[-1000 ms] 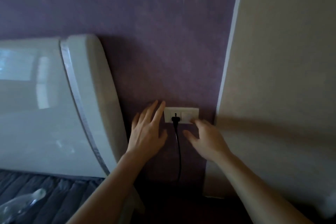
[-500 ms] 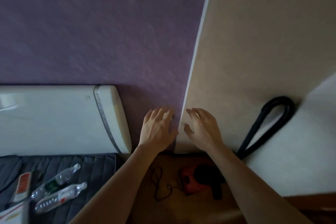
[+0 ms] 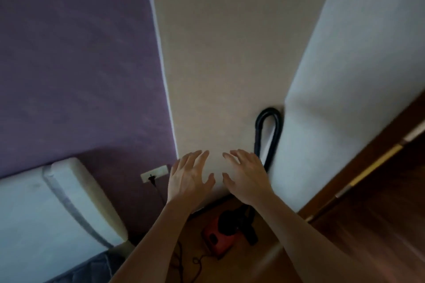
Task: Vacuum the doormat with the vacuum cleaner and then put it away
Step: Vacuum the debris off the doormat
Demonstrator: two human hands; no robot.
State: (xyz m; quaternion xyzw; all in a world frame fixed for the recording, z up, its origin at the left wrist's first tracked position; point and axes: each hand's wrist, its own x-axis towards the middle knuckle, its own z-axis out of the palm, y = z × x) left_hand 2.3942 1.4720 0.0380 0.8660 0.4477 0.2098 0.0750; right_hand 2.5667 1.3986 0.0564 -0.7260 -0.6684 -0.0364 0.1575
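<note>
Left hand (image 3: 188, 177) and right hand (image 3: 247, 177), both empty with fingers spread, side by side before the beige wall (image 3: 218, 64); red vacuum cleaner (image 3: 218, 236) on the floor below them, black hose (image 3: 268, 135) looped against the wall

The right forearm (image 3: 299, 232) covers part of the vacuum cleaner (image 3: 218, 236); the hose (image 3: 269, 111) runs down behind the right hand (image 3: 247, 179)

At lower centre, the left hand (image 3: 189, 178) and the right hand (image 3: 248, 178) are held side by side with fingers spread, holding nothing, in front of a beige wall (image 3: 218, 64). Below them a red vacuum cleaner (image 3: 219, 236) sits on the wooden floor (image 3: 264, 264). Its black hose (image 3: 259, 131) loops up the wall. Left of the hands, a black plug (image 3: 151, 177) sits in a white outlet (image 3: 158, 171).
</note>
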